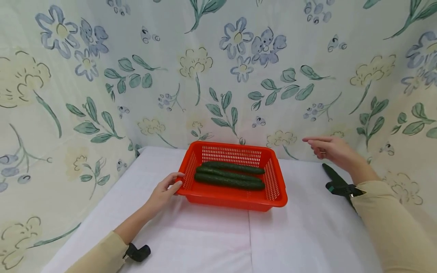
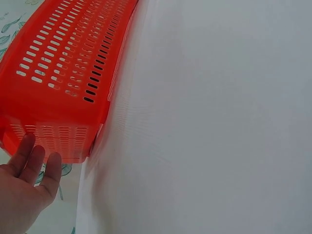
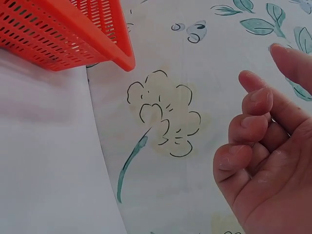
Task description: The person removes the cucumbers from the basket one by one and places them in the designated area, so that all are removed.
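A red plastic basket (image 1: 225,201) with slotted walls sits on the white-covered table in the head view. Three dark green cucumbers (image 1: 229,181) lie side by side on its floor. My left hand (image 1: 162,195) grips the basket's left rim, thumb over the edge. In the left wrist view, the fingers (image 2: 51,178) of that hand are at the outside of the slotted end wall. My right hand (image 1: 336,151) hovers to the right of the basket, apart from it, holding nothing. Its fingers (image 3: 241,158) are loosely curled, with the index finger straighter.
A long, dark green, flat object (image 1: 332,173) lies on the table's right side, partly hidden by my right wrist. White cloth (image 1: 218,235) covers the table. A flower-printed cloth (image 1: 218,76) hangs behind the table and along both sides.
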`<move>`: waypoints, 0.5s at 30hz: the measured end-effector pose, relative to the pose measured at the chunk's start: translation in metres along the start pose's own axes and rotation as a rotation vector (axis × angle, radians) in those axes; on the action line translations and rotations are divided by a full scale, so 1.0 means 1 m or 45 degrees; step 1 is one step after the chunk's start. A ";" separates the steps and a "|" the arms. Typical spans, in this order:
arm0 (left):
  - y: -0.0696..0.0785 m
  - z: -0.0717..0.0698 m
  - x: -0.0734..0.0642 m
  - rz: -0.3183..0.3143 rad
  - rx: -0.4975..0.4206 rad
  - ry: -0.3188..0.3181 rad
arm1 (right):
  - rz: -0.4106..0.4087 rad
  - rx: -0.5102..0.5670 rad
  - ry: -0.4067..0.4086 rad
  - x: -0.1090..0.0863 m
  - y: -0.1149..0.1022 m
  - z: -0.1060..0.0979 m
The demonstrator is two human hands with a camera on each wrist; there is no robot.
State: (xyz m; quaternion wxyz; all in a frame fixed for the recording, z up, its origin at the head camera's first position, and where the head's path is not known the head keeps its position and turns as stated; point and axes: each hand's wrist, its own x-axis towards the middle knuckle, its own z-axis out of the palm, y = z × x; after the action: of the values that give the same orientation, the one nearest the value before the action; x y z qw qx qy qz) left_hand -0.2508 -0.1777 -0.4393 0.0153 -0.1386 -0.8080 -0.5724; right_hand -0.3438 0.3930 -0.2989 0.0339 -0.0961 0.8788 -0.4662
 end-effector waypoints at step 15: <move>-0.002 0.002 -0.001 0.012 -0.012 -0.004 | -0.005 0.081 -0.045 0.015 -0.010 0.023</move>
State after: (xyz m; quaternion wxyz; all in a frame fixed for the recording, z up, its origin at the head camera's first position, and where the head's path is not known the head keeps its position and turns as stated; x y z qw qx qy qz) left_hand -0.2500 -0.1768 -0.4424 0.0161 -0.1434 -0.8046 -0.5760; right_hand -0.3537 0.3661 -0.3029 0.0516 -0.1051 0.8625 -0.4924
